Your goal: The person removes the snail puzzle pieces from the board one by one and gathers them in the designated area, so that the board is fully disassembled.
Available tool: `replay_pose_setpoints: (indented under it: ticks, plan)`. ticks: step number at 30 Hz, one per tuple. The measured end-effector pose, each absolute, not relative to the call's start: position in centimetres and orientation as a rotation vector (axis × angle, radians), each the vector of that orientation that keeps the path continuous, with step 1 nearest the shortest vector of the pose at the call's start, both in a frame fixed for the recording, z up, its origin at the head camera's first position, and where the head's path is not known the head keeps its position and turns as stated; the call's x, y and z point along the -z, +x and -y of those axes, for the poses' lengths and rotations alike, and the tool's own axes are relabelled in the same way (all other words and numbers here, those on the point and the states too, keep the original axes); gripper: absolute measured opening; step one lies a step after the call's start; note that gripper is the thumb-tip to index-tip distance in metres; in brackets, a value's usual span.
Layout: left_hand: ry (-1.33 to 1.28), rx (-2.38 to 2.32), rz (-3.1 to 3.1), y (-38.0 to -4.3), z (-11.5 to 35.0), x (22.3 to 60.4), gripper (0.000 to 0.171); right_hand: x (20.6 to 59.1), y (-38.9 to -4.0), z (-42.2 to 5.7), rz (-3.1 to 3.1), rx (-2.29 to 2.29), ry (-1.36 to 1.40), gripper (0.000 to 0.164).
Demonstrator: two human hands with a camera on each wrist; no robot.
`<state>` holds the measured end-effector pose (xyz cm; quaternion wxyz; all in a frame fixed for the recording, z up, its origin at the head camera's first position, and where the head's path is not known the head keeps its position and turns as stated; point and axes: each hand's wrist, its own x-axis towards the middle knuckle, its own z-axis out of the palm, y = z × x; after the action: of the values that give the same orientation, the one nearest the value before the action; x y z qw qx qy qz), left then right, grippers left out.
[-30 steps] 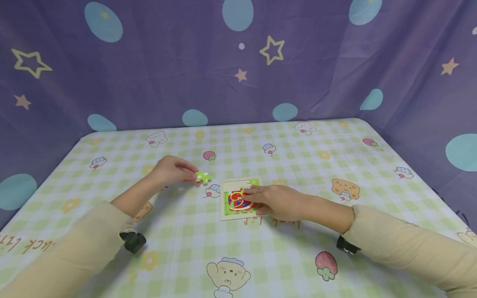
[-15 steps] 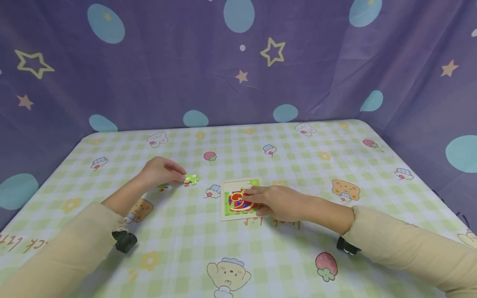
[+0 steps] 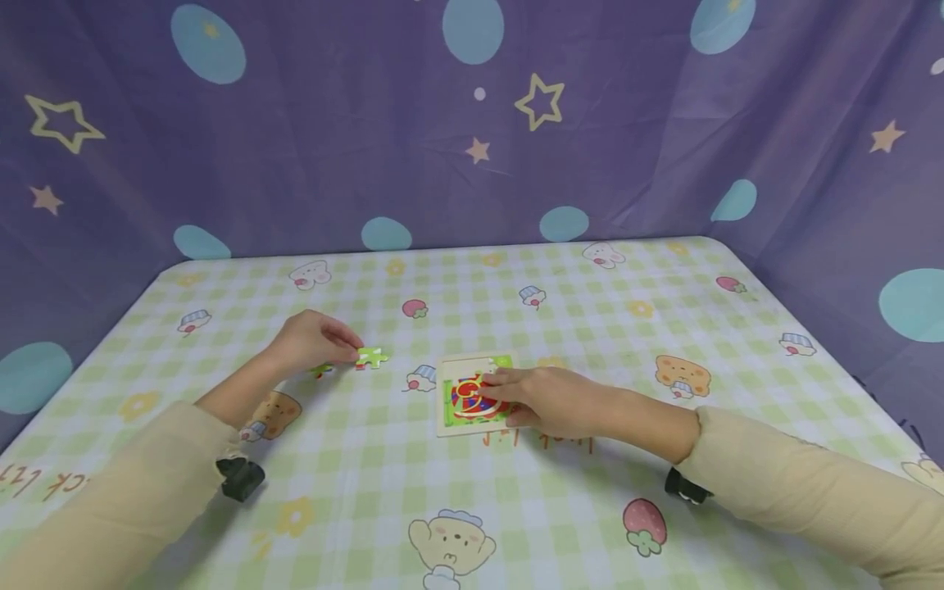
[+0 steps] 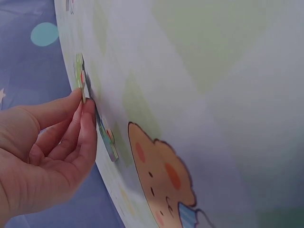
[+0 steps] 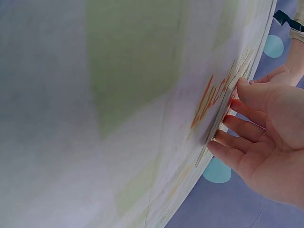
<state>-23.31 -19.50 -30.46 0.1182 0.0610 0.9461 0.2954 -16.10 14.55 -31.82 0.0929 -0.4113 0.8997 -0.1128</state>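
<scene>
My left hand (image 3: 313, 340) pinches a green jigsaw piece (image 3: 371, 357) by its edge, left of the puzzle board. In the left wrist view, thumb and forefinger hold this piece (image 4: 79, 66) close over the tablecloth. A second jigsaw piece (image 4: 108, 140), green with some red, lies under the left hand, mostly hidden by it in the head view. My right hand (image 3: 556, 397) rests on the right part of a square wooden puzzle board (image 3: 441, 414) with a red, blue and green picture. Seen from the right wrist, its extended fingers (image 5: 242, 128) touch the board.
A table with a green-and-white checked cloth (image 3: 413, 492) carries the board and pieces. Its cupcakes, strawberries and bears are printed on. Behind stands a purple curtain (image 3: 317, 123) with stars and blue ovals. A black wrist camera (image 3: 239, 478) hangs below the left sleeve.
The left hand has moved left, away from the board, with the green jigsaw piece, and has slowed. The second piece now shows partly beneath it. The right hand stays on the board.
</scene>
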Motion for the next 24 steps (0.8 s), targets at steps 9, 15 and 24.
replay_pose_setpoints:
  ticks: [9,15,24]
  plan:
    - [0.198,-0.804,-2.782,-23.20,19.58,30.25,0.018,31.78,-16.16,-14.53,-2.673,0.334,-1.228,0.052]
    - [0.242,-0.760,-2.820,-22.96,19.19,30.10,0.016,31.87,-16.13,-14.55,-2.666,0.336,-1.216,0.052]
    - [0.268,-0.728,-2.860,-22.73,18.87,30.04,0.013,31.81,-16.10,-14.52,-2.672,0.333,-1.207,0.050]
